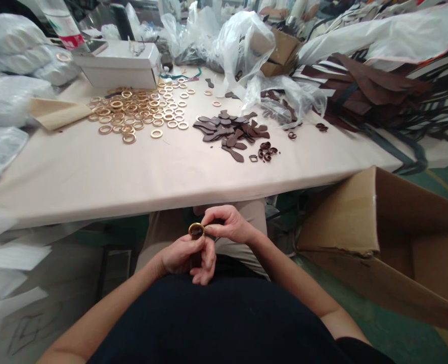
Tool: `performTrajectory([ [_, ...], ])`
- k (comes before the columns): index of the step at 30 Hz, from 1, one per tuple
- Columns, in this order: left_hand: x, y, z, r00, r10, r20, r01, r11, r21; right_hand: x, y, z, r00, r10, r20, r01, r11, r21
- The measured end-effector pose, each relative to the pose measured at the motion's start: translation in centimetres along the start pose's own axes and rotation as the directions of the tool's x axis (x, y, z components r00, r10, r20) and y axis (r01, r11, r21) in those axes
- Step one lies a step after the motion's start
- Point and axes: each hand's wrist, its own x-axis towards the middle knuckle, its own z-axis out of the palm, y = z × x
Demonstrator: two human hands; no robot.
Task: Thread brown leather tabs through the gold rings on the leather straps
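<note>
Over my lap, just off the table's front edge, both hands meet at a gold metal ring. My left hand is closed, its thumb at the lower side of the ring, with a dark brown leather tab showing between its fingers. My right hand pinches at the ring's right side; whether it grips the ring or part of the tab is hard to make out. On the table lie a spread of gold rings at the left and a heap of brown leather tabs right of them.
Small brown leather loops lie near the heap on the table. Behind stand a white box and clear plastic bags. Brown leather straps pile up at the right. An open cardboard box stands beside my right arm.
</note>
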Motion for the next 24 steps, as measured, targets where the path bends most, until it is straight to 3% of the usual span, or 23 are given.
performTrajectory([
  [4, 0.6, -0.1, -0.1, 0.995, -0.012, 0.1, 0.017, 0.998, -0.052, 0.7, 0.5, -0.4, 0.995, 0.002, 0.103, -0.021, 0.982, 0.186],
  [8, 0.9, -0.4, -0.3, 0.975, -0.065, 0.212, 0.093, 0.987, -0.127, 1.3, 0.8, -0.4, 0.982, -0.012, 0.19, -0.042, 0.96, 0.277],
  [11, 1.1, -0.4, -0.6, 0.971, -0.058, 0.233, 0.098, 0.982, -0.164, 1.3, 1.1, 0.0, 0.979, 0.022, 0.2, -0.085, 0.946, 0.314],
  [14, 1.3, -0.4, -0.9, 0.987, -0.012, 0.163, 0.04, 0.985, -0.17, 1.2, 1.2, 1.1, 0.988, 0.122, 0.091, -0.147, 0.918, 0.369],
  [20, 2.7, -1.7, -1.7, 0.996, -0.042, 0.078, 0.039, 0.999, 0.035, 1.5, 1.5, 2.7, 0.967, 0.16, -0.198, -0.089, 0.941, 0.326],
  [21, 2.9, -1.4, -1.9, 0.997, -0.044, 0.068, 0.038, 0.996, 0.085, 1.7, 1.8, 2.5, 0.955, 0.195, -0.225, -0.115, 0.939, 0.324],
  [24, 3.0, 1.4, -1.7, 0.991, 0.131, -0.038, -0.126, 0.985, 0.115, 2.7, 2.7, 1.7, 0.956, 0.222, -0.193, -0.189, 0.966, 0.174],
])
